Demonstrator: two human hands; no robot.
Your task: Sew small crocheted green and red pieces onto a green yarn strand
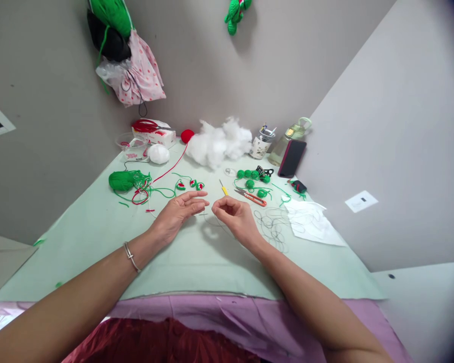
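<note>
Here, the left hand [180,214] spreads loosely left of the snips [255,198]; the right hand [235,216] pinches just in front of them, anything in either grip too fine to tell. Thread [275,228] lies to their front right.

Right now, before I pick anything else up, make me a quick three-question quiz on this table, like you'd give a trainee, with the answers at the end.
1. Which hand wears the bracelet at its wrist?
2. True or false: the white stuffing sits between the red ball and the cup.
3. Which thing stands partly in front of the bottle?
A) red scissors
B) phone
C) green yarn

Key:
1. The left hand.
2. True.
3. B.
</note>
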